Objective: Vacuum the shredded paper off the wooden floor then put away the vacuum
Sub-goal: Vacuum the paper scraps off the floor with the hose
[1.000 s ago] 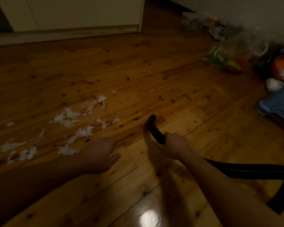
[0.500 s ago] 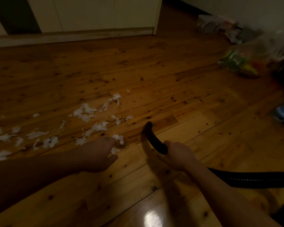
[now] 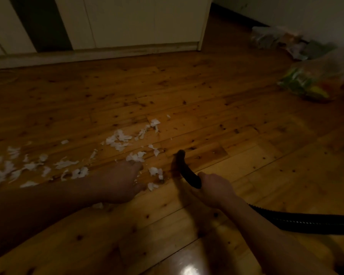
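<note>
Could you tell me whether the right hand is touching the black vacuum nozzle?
Touching. The head view shows the right hand curled round the black vacuum nozzle, no gap between.

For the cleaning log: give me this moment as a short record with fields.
Floor: knotty wooden floor, white shredded paper scraps strewn over its left part
Tool: black curved vacuum nozzle on a black ribbed hose, tip low, just right of the nearest scraps
Hands: right hand grips the nozzle; left hand low among the scraps, its grip unclear
Progress: paper not yet cleared
</note>
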Motion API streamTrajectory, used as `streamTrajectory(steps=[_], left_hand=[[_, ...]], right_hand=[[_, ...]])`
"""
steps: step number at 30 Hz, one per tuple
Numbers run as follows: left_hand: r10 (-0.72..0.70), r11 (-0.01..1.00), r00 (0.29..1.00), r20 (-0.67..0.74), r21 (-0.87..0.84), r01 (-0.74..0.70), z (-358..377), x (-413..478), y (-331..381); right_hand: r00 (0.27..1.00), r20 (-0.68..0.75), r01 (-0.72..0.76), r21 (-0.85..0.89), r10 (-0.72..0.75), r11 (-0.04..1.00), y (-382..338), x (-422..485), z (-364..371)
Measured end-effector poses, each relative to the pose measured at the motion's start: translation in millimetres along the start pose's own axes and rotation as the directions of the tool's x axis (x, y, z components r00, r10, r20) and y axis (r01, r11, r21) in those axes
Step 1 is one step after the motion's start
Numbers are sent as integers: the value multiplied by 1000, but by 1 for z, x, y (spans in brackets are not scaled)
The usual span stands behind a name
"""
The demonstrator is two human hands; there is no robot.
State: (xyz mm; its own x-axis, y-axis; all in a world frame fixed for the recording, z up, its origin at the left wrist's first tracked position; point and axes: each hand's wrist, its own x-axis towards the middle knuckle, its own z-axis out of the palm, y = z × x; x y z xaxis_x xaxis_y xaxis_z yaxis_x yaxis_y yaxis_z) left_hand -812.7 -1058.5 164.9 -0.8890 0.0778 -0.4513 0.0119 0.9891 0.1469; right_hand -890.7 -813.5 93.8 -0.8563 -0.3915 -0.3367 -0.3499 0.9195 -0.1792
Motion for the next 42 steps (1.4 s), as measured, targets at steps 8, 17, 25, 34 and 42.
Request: streamTrajectory(steps=[8, 17, 25, 34, 42], left_hand=[[-17, 999, 999, 51, 40, 15, 2, -21, -10], [-12, 998, 983, 182, 58, 1, 27, -48, -16], [-20, 1000, 981, 193, 7, 19, 27, -61, -22], [2, 993, 985, 175, -118, 19, 29, -90, -26], [-64, 952, 996, 68, -295, 82, 46, -107, -40]], right_hand=[[1000, 16, 27, -50, -26, 998, -8, -8, 7], [996, 59, 80, -132, -73, 988, -10, -56, 12], [983, 95, 171, -147, -158, 974, -22, -88, 23], [976, 137, 188, -153, -168, 970, -34, -108, 22], [970, 146, 215, -148, -194, 965, -43, -114, 32]])
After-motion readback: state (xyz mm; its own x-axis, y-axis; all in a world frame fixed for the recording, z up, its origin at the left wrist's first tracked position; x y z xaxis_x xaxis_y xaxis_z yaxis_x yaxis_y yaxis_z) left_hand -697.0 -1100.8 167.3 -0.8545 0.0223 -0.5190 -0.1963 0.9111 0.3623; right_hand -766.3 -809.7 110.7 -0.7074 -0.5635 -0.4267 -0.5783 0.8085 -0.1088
